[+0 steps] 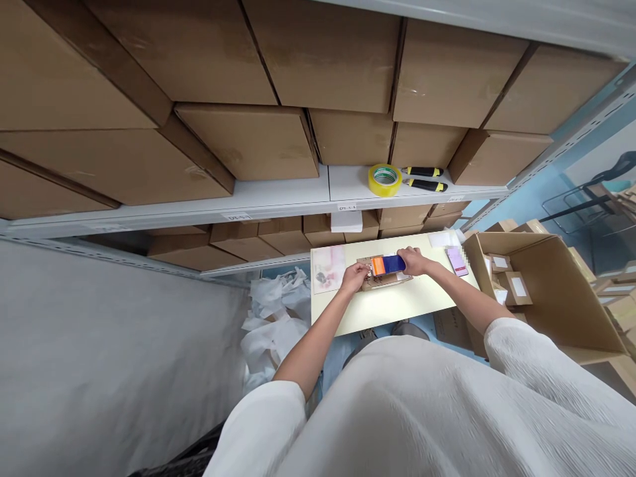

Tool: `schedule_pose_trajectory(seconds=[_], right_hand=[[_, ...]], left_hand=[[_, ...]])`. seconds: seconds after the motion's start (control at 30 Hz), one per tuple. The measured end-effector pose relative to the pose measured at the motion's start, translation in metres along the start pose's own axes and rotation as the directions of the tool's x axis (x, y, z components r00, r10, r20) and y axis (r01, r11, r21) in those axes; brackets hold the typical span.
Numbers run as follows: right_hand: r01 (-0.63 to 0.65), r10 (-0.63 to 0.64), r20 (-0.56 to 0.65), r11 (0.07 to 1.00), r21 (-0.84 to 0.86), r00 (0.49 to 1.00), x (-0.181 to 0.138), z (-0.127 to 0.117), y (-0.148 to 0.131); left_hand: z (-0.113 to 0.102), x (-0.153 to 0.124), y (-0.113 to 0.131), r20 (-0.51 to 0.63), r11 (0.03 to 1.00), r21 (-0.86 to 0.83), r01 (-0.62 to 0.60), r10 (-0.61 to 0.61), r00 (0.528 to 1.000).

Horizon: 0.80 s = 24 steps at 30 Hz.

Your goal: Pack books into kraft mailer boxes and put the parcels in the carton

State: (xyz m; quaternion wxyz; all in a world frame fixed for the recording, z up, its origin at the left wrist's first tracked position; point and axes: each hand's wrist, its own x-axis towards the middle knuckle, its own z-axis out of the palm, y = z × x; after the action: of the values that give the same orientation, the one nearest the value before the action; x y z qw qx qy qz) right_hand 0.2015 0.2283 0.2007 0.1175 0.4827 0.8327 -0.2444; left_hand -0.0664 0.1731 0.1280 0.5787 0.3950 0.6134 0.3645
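Observation:
On the pale yellow table [397, 306], a flat blue-and-orange object [388, 265] lies over a small brown cardboard piece [385, 281]; whether that is a box or packaging I cannot tell. My right hand [412, 260] is closed around the object's dark blue right end. At its orange left side, my left hand [354, 277] has its fingers pinched together near a shiny, clear-looking edge. What those fingers hold is too small to make out.
Brown cartons [328, 53] fill the shelves ahead. Yellow tape [385, 180] and black-and-yellow-handled tools [424, 184] rest on the shelf. A phone [456, 262] lies at the table's right. Beside it stands a large open carton [571, 291] with small boxes. Crumpled white sheets [278, 324] lie left.

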Motion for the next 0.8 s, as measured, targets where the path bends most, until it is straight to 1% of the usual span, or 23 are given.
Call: schedule_pose_trajectory(seconds=[0.17, 0.27, 0.33, 0.43, 0.57, 0.67, 0.8], right_hand=[[0.066, -0.066, 0.015, 0.998, -0.023, 0.998, -0.001, -0.006, -0.008], [0.096, -0.095, 0.018, 0.995, -0.033, 0.995, -0.001, -0.008, -0.012], [0.113, -0.112, 0.014, 0.993, -0.044, 0.994, -0.001, -0.008, -0.013], [0.122, -0.122, 0.0, 0.991, -0.051, 0.993, -0.003, -0.008, -0.009], [0.083, -0.083, 0.003, 0.994, -0.073, 0.997, -0.011, -0.012, 0.006], [0.081, -0.081, 0.002, 0.994, -0.069, 0.997, -0.016, -0.014, 0.013], [0.102, -0.103, -0.015, 0.993, -0.065, 0.995, -0.016, -0.017, 0.012]], left_hand=[[-0.009, 0.002, 0.0, -0.062, 0.998, 0.062, -0.013, 0.017, 0.998], [-0.011, 0.003, -0.001, -0.083, 0.992, 0.123, -0.01, 0.02, 0.996], [-0.012, 0.004, -0.003, -0.088, 0.992, 0.129, -0.003, 0.015, 0.996], [-0.018, 0.006, -0.006, -0.104, 0.992, 0.122, -0.01, 0.023, 0.994], [-0.038, 0.008, -0.012, -0.183, 0.99, 0.144, 0.003, 0.023, 0.983], [-0.051, 0.007, -0.019, -0.184, 0.988, 0.156, -0.01, 0.039, 0.982], [-0.056, 0.005, -0.027, -0.163, 0.988, 0.153, 0.001, 0.024, 0.986]])
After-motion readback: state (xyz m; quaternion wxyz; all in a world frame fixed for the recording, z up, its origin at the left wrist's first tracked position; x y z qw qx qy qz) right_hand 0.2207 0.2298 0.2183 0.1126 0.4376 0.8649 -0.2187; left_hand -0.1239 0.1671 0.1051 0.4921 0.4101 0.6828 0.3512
